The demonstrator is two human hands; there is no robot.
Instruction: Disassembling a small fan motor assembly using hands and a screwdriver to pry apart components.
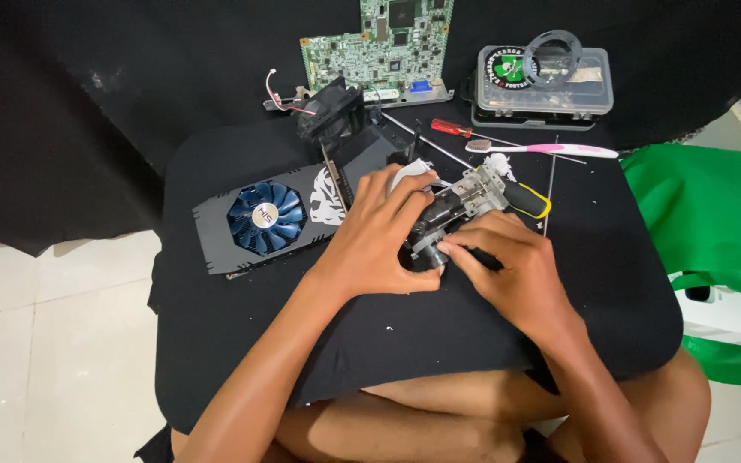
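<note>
My left hand (381,236) grips a small dark lens-like assembly with a metal bracket (465,199) in the middle of the black cloth-covered board (242,343) on my lap. My right hand (508,270) pinches the near end of that assembly, its fingertips touching a grey ring at its base. A black-and-yellow screwdriver handle (527,200) lies just behind the assembly. A graphics card with a blue fan (265,219) lies left of my left hand.
A green circuit board (379,47) leans at the back. A clear plastic box (545,81) with a ring on top stands back right. A red screwdriver (452,129), a pink toothbrush (551,149) and a black fan (330,110) lie behind. A green bag (713,206) sits at right.
</note>
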